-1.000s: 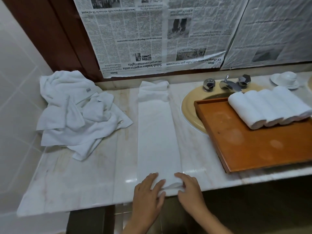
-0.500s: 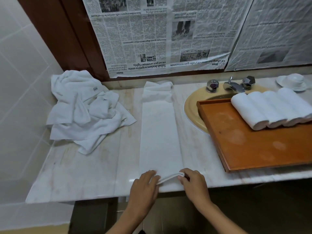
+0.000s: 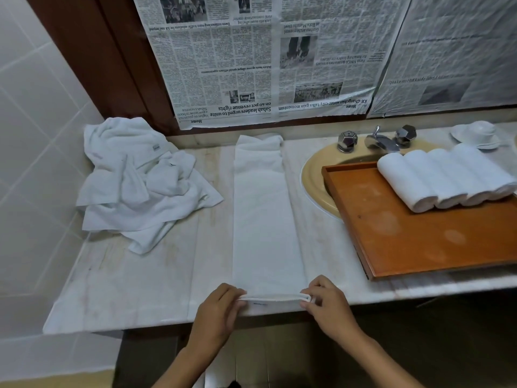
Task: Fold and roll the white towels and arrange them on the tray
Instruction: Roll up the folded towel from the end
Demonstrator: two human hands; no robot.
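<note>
Here, in the head view, a long folded white towel (image 3: pixel 265 219) is laid flat down the middle of the marble counter (image 3: pixel 140 284), its far end bunched against the back wall and its near end at the counter's front edge. That near end is pinched at both corners: the left hand (image 3: pixel 221 306) is closed on the left corner, the right hand (image 3: pixel 327 303) on the right corner, fingers curled, and the hem between them is lifted slightly and turned over into a thin first fold. To the left, a loose pile of unfolded white towels (image 3: pixel 140 186) is heaped by the tiled wall. To the right, a wooden tray (image 3: pixel 419 247) is set partly over the yellow sink basin (image 3: pixel 313 177); four rolled towels (image 3: pixel 447 177) are lined up side by side, touching, along its far edge. Chrome taps (image 3: pixel 380 140) are seen behind the basin, a white cup and saucer (image 3: pixel 478 133) beyond them, and newspaper sheets (image 3: pixel 251 65) are stuck on the wall above.
</note>
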